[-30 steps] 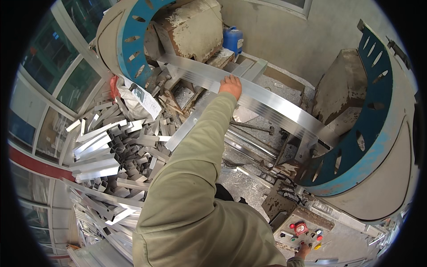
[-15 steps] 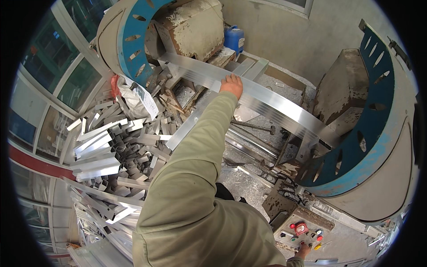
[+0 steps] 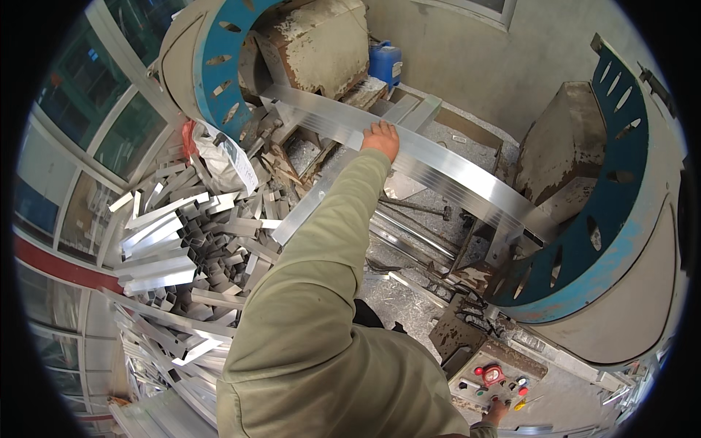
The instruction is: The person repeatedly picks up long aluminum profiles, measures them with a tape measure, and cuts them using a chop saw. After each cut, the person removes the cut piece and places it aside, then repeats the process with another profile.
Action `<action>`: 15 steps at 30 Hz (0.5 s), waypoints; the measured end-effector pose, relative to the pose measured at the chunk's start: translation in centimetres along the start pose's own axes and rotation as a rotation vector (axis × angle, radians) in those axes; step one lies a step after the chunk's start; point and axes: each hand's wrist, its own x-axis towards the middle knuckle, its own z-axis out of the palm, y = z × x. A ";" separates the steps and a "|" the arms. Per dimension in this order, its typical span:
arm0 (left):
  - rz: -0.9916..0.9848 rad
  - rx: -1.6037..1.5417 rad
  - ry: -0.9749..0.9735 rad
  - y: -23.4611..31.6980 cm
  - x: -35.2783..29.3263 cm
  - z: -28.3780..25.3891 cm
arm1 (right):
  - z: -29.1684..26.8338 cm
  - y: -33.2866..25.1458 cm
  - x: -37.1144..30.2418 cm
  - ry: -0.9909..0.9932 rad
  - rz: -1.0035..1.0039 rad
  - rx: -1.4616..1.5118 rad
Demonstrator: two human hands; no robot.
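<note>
A long silver aluminium profile (image 3: pixel 453 169) lies across the two-headed saw, its ends reaching toward the left saw head (image 3: pixel 219 69) and the right saw head (image 3: pixel 610 212). My left hand (image 3: pixel 381 140) is closed on the middle of the profile, fingers over its top face and arm stretched out. At the lower right, my right hand (image 3: pixel 498 410) touches the control panel (image 3: pixel 478 372), its fingertips stretched to the dark buttons along the panel's near edge. Red, green and other coloured buttons sit around them. Part of that hand is small and shadowed.
A heap of aluminium offcuts (image 3: pixel 175 248) covers the floor at left, beside a white sack (image 3: pixel 223 164). Windows (image 3: pixel 80 109) line the left side. A blue jerrycan (image 3: pixel 385 63) stands by the back wall. Metal rails (image 3: pixel 416 237) and a chip-covered bed lie beneath the profile.
</note>
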 end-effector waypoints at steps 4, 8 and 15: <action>-0.008 -0.006 -0.025 0.0 0.0 -0.3 | -0.2 0.2 0.3 -0.030 -0.020 0.045; -0.005 -0.011 -0.046 0.0 0.0 -0.5 | -0.2 0.2 0.5 0.021 0.021 0.002; -0.007 -0.027 -0.024 -0.1 0.1 -0.3 | -0.4 0.5 0.7 -0.011 -0.003 0.000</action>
